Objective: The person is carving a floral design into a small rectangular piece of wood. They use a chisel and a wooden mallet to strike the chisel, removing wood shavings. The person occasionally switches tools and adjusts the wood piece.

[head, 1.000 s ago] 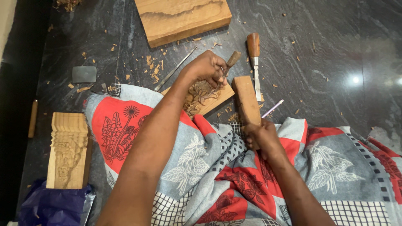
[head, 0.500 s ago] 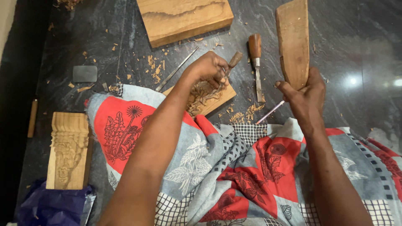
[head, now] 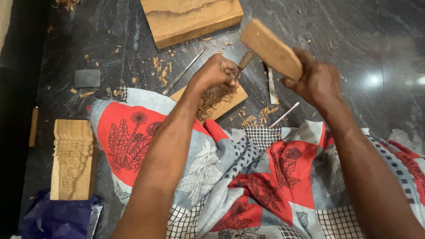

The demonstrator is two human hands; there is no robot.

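Two spare chisels [head: 271,84] beside carved block [head: 72,160]

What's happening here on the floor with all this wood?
A person is carving wood. The left hand grips a chisel by its wooden handle, its tip set on a small carved panel at the edge of a patterned cloth. The right hand holds a flat wooden block raised just above the chisel handle, like a mallet. Wood chips, spare tools and a finished carved piece lie around on the dark floor.

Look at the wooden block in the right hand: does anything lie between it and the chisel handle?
Nothing visible does. The wooden block in the right hand sits just above the chisel handle, gripped by the left hand.
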